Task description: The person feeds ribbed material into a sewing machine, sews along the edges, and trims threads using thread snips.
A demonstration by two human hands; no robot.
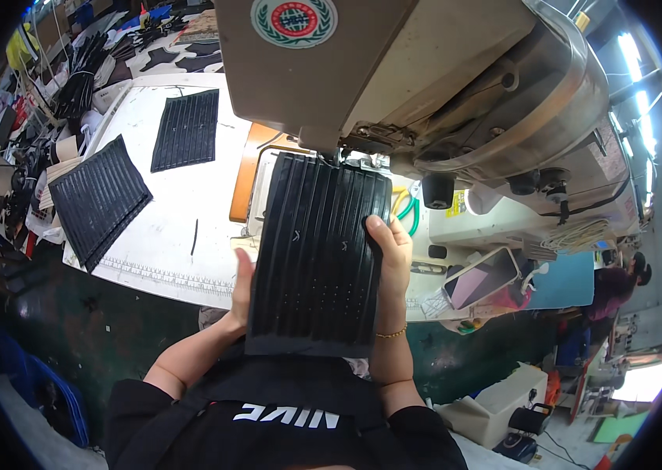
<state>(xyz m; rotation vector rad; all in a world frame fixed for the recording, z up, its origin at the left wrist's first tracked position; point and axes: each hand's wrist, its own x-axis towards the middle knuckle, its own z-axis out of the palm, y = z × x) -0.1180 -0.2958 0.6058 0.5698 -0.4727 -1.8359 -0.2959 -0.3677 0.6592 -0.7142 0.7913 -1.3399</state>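
A black ribbed panel (315,258), like leather or coated fabric, lies tilted from a sewing machine (425,86) down toward my body. Pale marks and rows of small dots show on its face. Its far edge reaches under the machine head, near the needle area. My right hand (393,254) grips the right edge, thumb on top and fingers partly underneath. Beside the left edge is my left hand (242,294), its thumb pointing up and away from the panel. The other left fingers are hidden behind the panel.
On the white table (174,211) at left lie a ribbed black panel (185,129) and a stack of similar panels (101,200). Green-handled scissors (407,210) are right of the needle area. A phone-like device (481,278) rests at right. Another person (616,290) is farther right.
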